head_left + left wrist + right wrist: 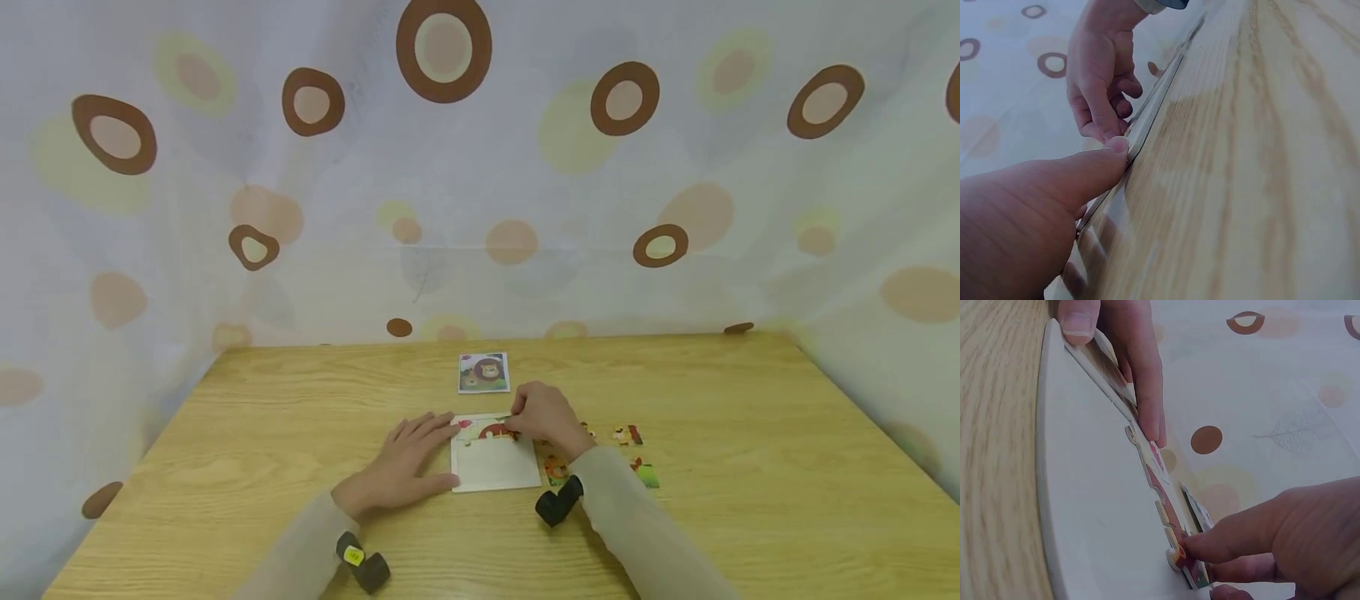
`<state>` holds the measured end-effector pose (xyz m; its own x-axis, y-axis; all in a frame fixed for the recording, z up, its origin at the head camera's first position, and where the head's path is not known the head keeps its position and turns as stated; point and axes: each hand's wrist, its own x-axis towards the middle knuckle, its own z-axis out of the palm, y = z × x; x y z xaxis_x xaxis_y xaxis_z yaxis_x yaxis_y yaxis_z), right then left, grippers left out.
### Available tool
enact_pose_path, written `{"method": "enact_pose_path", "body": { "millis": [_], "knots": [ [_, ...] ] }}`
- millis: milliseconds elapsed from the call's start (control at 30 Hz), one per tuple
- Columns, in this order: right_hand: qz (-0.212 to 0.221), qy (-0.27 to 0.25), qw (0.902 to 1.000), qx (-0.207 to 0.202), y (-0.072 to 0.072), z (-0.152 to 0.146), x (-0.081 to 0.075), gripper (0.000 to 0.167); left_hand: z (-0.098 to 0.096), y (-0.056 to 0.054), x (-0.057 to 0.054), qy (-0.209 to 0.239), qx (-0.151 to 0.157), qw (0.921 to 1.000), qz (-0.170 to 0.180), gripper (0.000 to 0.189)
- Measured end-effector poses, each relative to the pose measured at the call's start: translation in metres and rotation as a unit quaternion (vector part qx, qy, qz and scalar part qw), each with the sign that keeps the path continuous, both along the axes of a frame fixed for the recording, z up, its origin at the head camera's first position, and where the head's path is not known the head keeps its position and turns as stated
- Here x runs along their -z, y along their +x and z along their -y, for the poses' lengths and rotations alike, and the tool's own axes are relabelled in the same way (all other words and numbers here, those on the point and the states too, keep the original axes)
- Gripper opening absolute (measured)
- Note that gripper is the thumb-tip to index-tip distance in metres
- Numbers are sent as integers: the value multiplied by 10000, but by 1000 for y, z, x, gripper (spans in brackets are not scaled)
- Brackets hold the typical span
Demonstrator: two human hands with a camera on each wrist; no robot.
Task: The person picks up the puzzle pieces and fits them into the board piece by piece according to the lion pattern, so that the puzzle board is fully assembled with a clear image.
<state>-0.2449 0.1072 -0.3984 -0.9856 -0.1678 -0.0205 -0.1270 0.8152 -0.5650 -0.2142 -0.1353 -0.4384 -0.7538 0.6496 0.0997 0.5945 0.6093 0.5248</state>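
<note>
A white puzzle tray (497, 468) lies on the table, with joined puzzle pieces (489, 430) along its far edge and bare white below them. My left hand (401, 468) rests at the tray's left side, fingers spread and fairly straight. Its thumb (1094, 172) touches the tray's edge in the left wrist view. At the row's right end, my right hand (546, 414) pinches a puzzle piece (1196, 572) between thumb and fingers. The right wrist view shows that piece against the row; its far side is hidden by the fingers.
Several loose puzzle pieces (643, 472) lie right of the tray, some partly covered by the right forearm. Beyond the tray lies a lion picture card (483, 372). A patterned curtain (480, 283) hangs behind the wooden table (300, 400).
</note>
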Motion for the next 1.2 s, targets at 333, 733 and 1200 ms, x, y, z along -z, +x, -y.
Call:
{"method": "enact_pose_path", "body": {
  "millis": [333, 733, 1200],
  "knots": [
    [-155, 124, 9998, -94, -3, 2, -4, 18, 1, -3, -4, -32, -13, 9999, -96, 66],
    [-530, 944, 9922, -617, 12, 9, -2, 18, 0, 1, 1, 28, -27, 10000, -27, 67],
    [-598, 690, 9936, -662, 17, 2, 2, 14, -2, 4, -2, 80, -12, 10000, -1, 65]
  ]
}}
